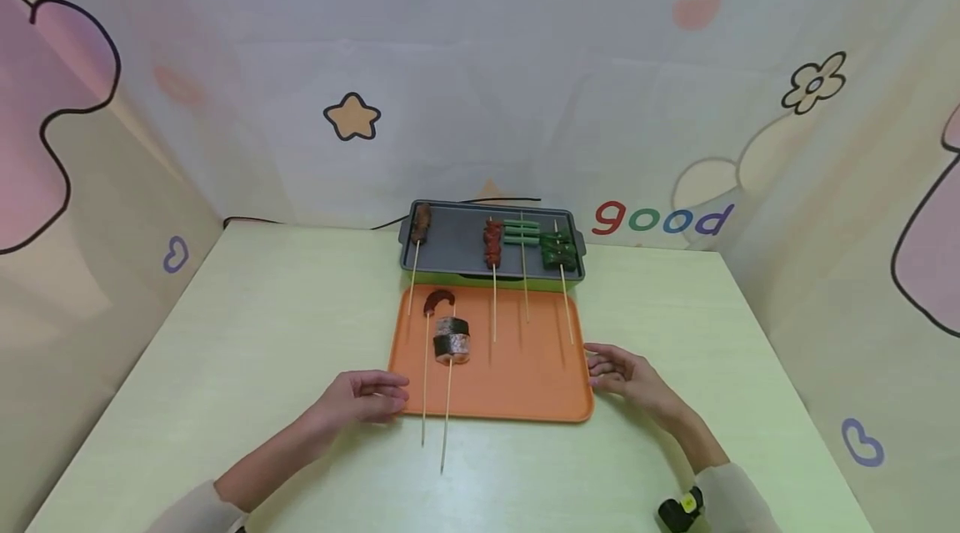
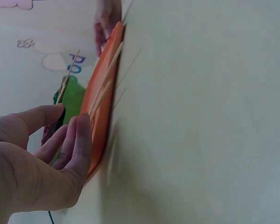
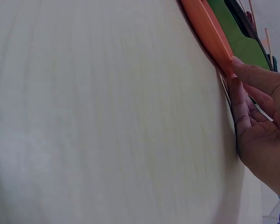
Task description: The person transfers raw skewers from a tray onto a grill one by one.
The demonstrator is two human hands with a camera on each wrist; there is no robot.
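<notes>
An orange tray lies on the table in front of a small grill, a hand at either side. My left hand is at its front left corner. In the left wrist view the fingertips touch the rim, and the thumb stands apart from them. At the right edge, my right hand pinches the rim between thumb and fingers, as the right wrist view shows. Two toy skewers lie on the tray's left part: a curled reddish-brown one and a black-and-white banded one. Their sticks stick out over the front rim.
Behind the tray stands the toy grill, dark on top with a green base. It bears a brown skewer, a red one, a green-stick one and a leafy green one. Their sticks overhang the tray. A printed curtain encloses the table.
</notes>
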